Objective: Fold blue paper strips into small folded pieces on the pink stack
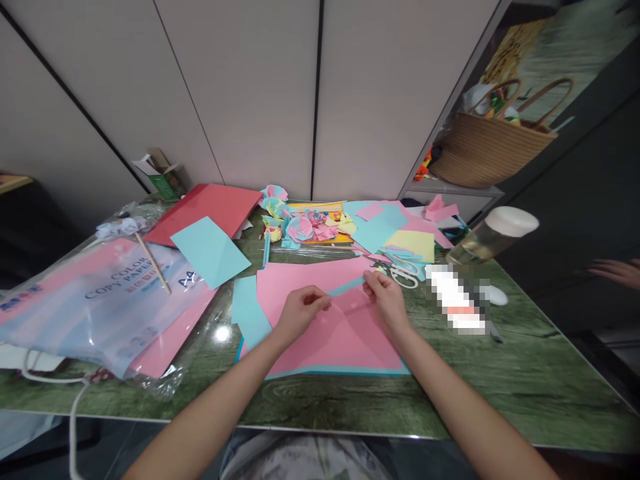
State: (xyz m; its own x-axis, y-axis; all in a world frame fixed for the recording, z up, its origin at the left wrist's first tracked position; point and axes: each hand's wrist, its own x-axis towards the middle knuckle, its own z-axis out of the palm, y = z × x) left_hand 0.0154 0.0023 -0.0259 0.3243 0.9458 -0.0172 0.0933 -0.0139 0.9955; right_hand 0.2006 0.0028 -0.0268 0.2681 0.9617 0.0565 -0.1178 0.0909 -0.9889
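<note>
A narrow light blue paper strip (347, 287) is stretched between my two hands, above a large pink sheet (330, 340). My left hand (306, 308) pinches the strip's left end, and my right hand (384, 297) pinches its right end. Light blue paper (250, 313) shows beneath the pink sheet on the left. White-handled scissors (404, 273) lie just beyond my right hand. Behind the sheet are folded paper flowers (300, 229) in pink, blue and yellow.
On the left lie a plastic paper pack (125, 293), a wooden stick (154, 265) and a red folder (205, 207) under a blue sheet (210, 250). A lidded bottle (493, 233) stands right. Another person's hand (617, 272) shows at the right edge.
</note>
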